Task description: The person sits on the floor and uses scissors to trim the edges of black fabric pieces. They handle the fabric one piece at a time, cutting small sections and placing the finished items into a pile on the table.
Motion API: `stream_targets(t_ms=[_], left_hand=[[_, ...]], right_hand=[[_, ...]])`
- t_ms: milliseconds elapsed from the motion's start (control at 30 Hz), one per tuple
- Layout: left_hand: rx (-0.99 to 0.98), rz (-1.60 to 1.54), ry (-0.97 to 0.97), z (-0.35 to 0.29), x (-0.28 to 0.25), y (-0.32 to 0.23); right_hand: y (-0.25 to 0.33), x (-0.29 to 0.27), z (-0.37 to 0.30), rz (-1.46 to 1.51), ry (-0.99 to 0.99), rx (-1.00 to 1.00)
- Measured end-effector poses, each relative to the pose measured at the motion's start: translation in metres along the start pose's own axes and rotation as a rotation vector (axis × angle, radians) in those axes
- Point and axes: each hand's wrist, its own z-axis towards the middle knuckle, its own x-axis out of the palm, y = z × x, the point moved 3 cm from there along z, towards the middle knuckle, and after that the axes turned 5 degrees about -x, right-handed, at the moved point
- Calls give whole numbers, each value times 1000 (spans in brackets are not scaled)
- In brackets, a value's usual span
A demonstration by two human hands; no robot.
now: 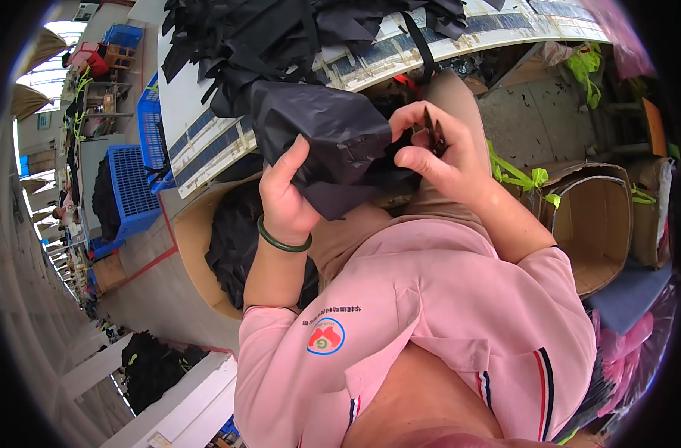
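Observation:
My left hand [287,196] grips a piece of black fabric [333,134] from below, with a green bangle on its wrist. My right hand [434,153] pinches the fabric's right edge, and a small dark tool shows between its fingers; what kind of tool it is I cannot tell. The fabric hangs over my lap, just in front of a white worktable [184,112]. More black fabric pieces [266,37] lie piled on that table.
A cardboard box [195,246] with black cloth stands by my left knee. An open cardboard box [602,224] stands at the right with green strips near it. Blue plastic crates [131,187] sit at the left. Pink bags lie at the lower right.

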Motion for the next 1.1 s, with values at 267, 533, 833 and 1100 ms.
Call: stream_targets(t_ms=[267,533,833,1100], left_hand=[[264,742,-110,-2,-6,-18],[740,1118,-371,-3,-40,-71],[733,1550,162,9,43,-15],[381,1343,101,11,32,-11]], right_hand=[[-10,-2,4,178,-103,80],[4,-9,3,-91,-97,-42],[20,5,9,-254,-62,-175],[9,-1,6,-83,-139,-86]])
